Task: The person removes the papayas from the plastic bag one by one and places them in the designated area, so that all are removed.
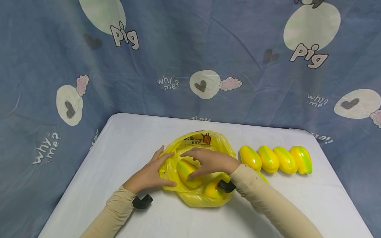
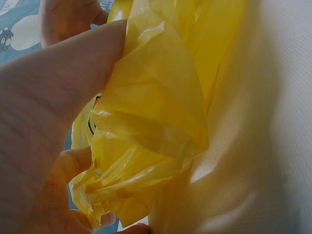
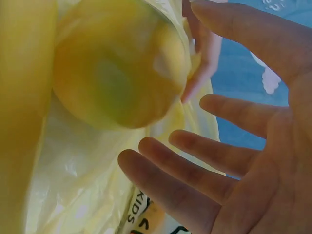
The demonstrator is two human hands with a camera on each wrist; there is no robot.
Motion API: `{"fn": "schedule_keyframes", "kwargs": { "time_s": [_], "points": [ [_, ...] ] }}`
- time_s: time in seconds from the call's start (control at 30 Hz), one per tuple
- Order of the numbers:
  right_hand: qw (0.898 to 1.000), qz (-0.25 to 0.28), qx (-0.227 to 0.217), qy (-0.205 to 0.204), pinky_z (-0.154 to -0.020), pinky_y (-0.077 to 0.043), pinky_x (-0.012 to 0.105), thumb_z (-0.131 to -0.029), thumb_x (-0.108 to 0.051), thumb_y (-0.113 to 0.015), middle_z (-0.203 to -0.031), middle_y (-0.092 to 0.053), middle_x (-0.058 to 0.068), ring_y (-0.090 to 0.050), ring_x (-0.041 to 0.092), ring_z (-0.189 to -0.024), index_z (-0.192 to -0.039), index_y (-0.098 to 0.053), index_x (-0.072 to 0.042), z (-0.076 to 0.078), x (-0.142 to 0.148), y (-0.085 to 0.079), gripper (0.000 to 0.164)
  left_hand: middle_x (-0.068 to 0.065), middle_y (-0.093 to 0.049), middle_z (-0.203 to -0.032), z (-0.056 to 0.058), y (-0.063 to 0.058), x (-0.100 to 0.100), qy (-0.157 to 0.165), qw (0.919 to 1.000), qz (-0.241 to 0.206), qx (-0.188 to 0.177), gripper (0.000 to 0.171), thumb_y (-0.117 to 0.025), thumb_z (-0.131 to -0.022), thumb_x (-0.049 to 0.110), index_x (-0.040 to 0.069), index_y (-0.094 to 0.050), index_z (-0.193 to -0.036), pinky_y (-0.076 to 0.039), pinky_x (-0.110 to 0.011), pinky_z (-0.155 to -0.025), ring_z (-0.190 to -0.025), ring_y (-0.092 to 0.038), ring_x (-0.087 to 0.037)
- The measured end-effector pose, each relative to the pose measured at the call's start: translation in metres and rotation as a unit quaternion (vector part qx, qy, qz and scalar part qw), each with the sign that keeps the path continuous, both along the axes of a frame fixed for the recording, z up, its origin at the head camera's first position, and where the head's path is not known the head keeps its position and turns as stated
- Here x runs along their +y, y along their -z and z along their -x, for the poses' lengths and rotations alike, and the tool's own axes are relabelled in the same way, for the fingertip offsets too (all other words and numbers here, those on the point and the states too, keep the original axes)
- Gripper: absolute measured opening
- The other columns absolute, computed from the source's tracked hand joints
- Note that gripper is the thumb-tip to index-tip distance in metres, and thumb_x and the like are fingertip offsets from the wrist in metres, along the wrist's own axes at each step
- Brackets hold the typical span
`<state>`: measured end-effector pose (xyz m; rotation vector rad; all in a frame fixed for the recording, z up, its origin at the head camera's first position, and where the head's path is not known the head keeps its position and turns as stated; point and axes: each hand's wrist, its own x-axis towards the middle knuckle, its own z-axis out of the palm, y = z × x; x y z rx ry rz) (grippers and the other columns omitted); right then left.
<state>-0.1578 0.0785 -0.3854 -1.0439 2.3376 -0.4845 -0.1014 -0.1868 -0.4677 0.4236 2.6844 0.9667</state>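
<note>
A thin yellow plastic bag (image 1: 205, 201) printed with KIDS lies with its mouth open, a yellow-and-green mango-like fruit (image 1: 185, 168) inside it. Low on the right of the bag, a second such fruit (image 1: 212, 191) is partly covered by the right wrist's black strap mount. My left hand (image 1: 150, 175) is at the bag's left rim, thumb and fingers spread apart along the opening. In the left wrist view the crumpled film (image 2: 146, 107) runs between its thumb and fingers. Over the bag's mouth my right hand (image 1: 212, 161) has its fingers spread beside the first fruit (image 3: 117, 63), gripping nothing.
Several more of these fruits (image 1: 269, 159) stand in a row on the white table (image 1: 134, 132) right of the bag. Another green-yellow piece (image 1: 263, 178) shows partly behind the right sleeve. A patterned blue cloth (image 1: 166, 49) hangs behind and at the left.
</note>
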Motion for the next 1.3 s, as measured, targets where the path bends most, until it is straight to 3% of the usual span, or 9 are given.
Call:
{"fn": "schedule_keyframes", "kwargs": {
  "time_s": [0.43, 1.3],
  "points": [
    [0.999, -0.037, -0.003, -0.002, -0.117, -0.045, 0.041, -0.088, -0.046, -0.080, -0.151, -0.056, 0.002, -0.054, 0.020, -0.137, -0.153, -0.050, -0.022, -0.002, -0.014, 0.008, 0.075, -0.015, 0.000, -0.175, 0.000, 0.002, -0.001, 0.002, 1.0000, -0.005, 0.002, 0.108, -0.085, -0.071, 0.069, 0.032, -0.035, -0.160, -0.043, -0.066, -0.112, -0.152, -0.032, -0.049],
    [0.999, -0.037, -0.007, -0.004, -0.117, -0.045, 0.041, -0.088, -0.041, -0.082, -0.151, -0.056, 0.003, -0.055, 0.021, -0.137, -0.153, -0.050, -0.021, -0.001, -0.015, 0.011, 0.075, -0.016, 0.000, -0.175, 0.000, 0.002, -0.001, 0.000, 1.0000, -0.007, -0.004, 0.108, -0.086, -0.072, 0.066, 0.030, -0.035, -0.160, -0.042, -0.067, -0.112, -0.152, -0.031, -0.050]
  ]
}}
